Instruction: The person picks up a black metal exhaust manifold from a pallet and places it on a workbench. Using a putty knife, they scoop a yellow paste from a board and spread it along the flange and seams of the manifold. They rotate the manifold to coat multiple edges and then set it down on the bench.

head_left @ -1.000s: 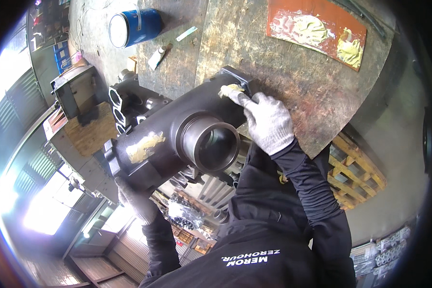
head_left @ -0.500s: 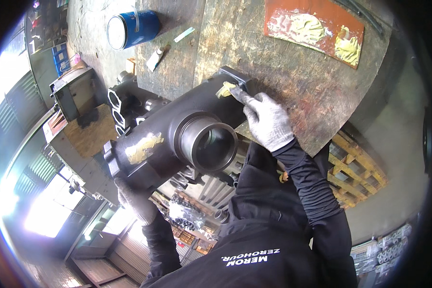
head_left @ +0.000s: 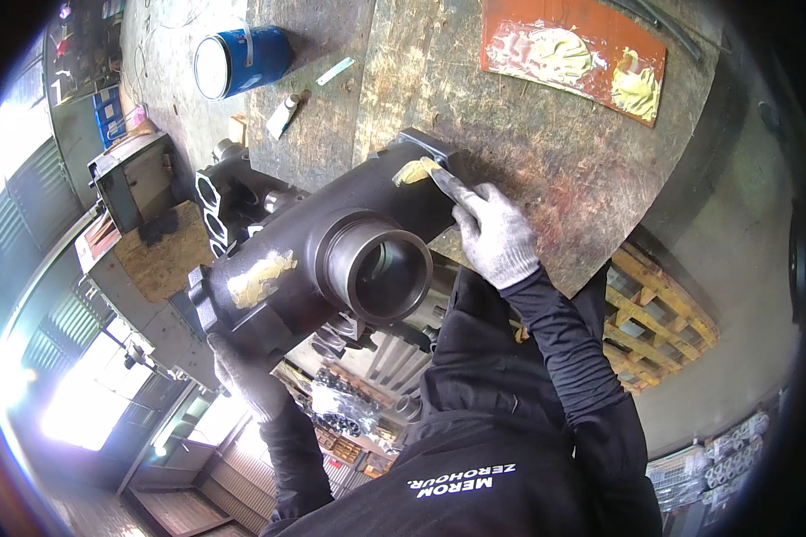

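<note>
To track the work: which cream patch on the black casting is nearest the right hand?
The smaller patch, beside the right hand; the larger patch lies nearer the left hand.

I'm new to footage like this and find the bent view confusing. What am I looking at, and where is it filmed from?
There is no machine here: these are a person's own gloved hands, seen from a fisheye camera on their head looking down. That lens bends straight edges near the rim.

The left hand is at the nearer end of a large black pipe-like part with a wide round opening on its side. The right hand reaches a yellowish patch near the other end; whether it uses a fingertip or a thin tool, I cannot tell. Another patch sits near the left hand.

On the worn bench lie a blue drum, a small container, a pale strip and an orange-red board bearing yellowish paste.
</note>
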A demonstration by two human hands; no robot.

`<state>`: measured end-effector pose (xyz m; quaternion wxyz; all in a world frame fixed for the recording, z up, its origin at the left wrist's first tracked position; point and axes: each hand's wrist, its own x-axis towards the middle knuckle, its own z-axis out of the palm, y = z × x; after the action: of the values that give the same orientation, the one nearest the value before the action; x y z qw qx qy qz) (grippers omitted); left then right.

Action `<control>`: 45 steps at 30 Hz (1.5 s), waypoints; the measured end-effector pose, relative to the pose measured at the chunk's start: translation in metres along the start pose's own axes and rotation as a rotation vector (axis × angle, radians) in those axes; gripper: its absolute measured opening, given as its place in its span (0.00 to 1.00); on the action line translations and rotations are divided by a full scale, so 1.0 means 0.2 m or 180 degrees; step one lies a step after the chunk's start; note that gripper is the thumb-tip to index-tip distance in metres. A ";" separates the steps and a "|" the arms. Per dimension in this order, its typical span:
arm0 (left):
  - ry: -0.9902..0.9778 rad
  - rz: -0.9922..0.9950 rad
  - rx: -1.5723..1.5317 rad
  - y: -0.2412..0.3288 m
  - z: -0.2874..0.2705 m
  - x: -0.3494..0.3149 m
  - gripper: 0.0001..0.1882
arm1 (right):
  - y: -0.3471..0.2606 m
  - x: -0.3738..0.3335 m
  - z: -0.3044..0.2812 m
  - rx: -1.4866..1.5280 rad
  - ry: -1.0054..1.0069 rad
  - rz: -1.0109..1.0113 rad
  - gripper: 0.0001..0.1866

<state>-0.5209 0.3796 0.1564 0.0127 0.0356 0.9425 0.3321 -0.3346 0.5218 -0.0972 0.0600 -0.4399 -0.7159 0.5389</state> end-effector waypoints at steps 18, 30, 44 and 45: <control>0.0154 -0.0187 0.0090 -0.02 -0.02 0.02 0.29 | 0.00 -0.09 0.11 0.1422 0.0413 0.0582 0.17; 0.0216 -0.0033 0.0048 -0.01 0.00 0.00 0.30 | -0.10 0.01 0.06 0.0264 0.0155 0.0293 0.20; -0.0021 -0.0114 0.0084 -0.02 -0.02 0.01 0.28 | -0.18 -0.01 0.04 0.0120 0.0201 -0.0099 0.24; 0.0018 -0.0070 0.0061 -0.03 -0.03 0.01 0.27 | -0.18 -0.01 0.04 0.0072 0.0194 -0.0125 0.25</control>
<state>-0.5242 0.3724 0.1571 0.0133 0.0244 0.9460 0.3230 -0.3580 0.5138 -0.0703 0.0974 -0.4413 -0.7161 0.5320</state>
